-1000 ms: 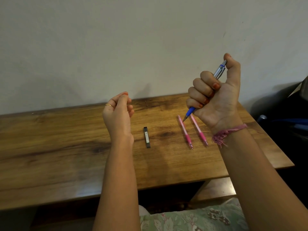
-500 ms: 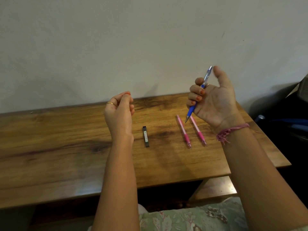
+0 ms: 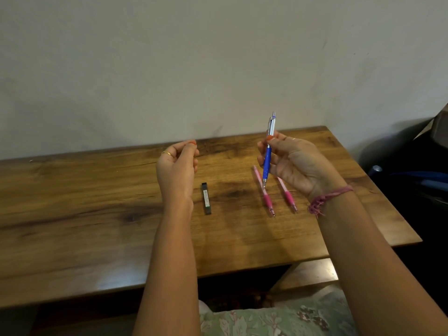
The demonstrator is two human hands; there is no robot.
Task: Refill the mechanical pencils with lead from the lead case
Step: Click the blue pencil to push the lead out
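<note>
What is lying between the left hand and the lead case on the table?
Nothing visible. The left hand is raised above the table with its fingers curled, and the lead case lies flat just to its right, uncovered. The two pink pencils lie further right, under the right hand holding the blue pencil.

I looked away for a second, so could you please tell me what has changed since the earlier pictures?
The right hand loosened from a fist, thumb on the cap, to a fingertip pinch on the blue pencil, which now stands nearly upright. The left hand stays raised with fingertips pinched; lead case and both pink pencils lie unmoved.
</note>
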